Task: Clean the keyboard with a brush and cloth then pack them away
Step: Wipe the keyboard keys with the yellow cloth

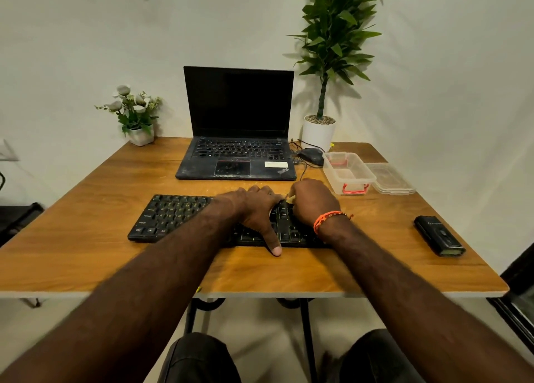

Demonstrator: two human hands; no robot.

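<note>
A black keyboard lies across the middle of the wooden table. My left hand rests flat on its right half, fingers spread and the thumb reaching down over the front edge. My right hand is curled over the keyboard's right end and grips a small pale brush, of which only a tip shows between the two hands. No cloth is visible.
An open black laptop stands behind the keyboard. A clear plastic box with red latches and its lid sit at the right, a mouse behind them. A black device lies near the right edge. Two potted plants stand at the back.
</note>
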